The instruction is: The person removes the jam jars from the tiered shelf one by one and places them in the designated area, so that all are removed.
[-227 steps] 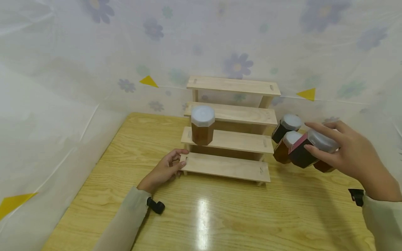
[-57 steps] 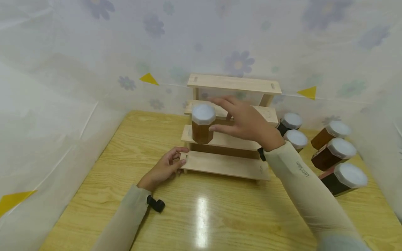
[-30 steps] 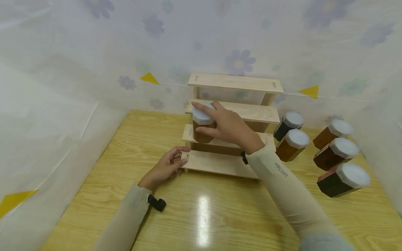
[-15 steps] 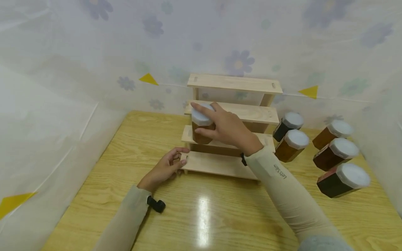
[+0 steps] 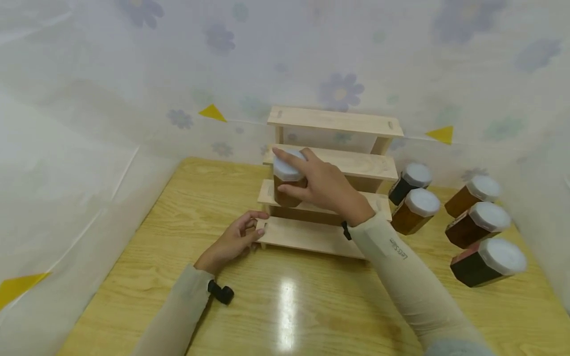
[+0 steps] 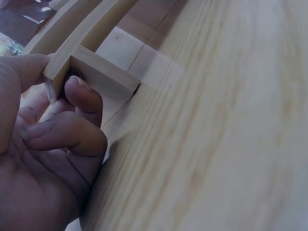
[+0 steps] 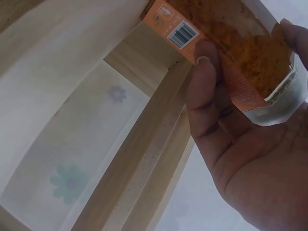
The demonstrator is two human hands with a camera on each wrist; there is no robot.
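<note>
My right hand (image 5: 327,185) grips an amber jar (image 5: 287,190) with a white lid, its fingers across the lid and the thumb on the near side. The jar stands upright at the left end of the second-lowest step of a pale wooden tiered rack (image 5: 334,117). In the right wrist view an orange label with a barcode (image 7: 183,34) shows on the jar (image 7: 260,57). My left hand (image 5: 233,242) pinches the left end of the lowest step (image 5: 311,237); in the left wrist view the thumb lies on the board (image 6: 65,60) and a fingertip sits under it.
Right of the rack, several lidded jars stand on the wooden table (image 5: 213,316): a dark jar (image 5: 403,187), an amber jar (image 5: 409,215), and further right an amber jar (image 5: 460,200), a dark brown jar (image 5: 465,228) and a pink-labelled dark jar (image 5: 472,267). A flowered sheet (image 5: 222,64) hangs behind.
My right hand has set the pink-labelled dark jar down at the front right, moved left to the rack and taken hold of the amber jar there. The left hand has kept its place.
</note>
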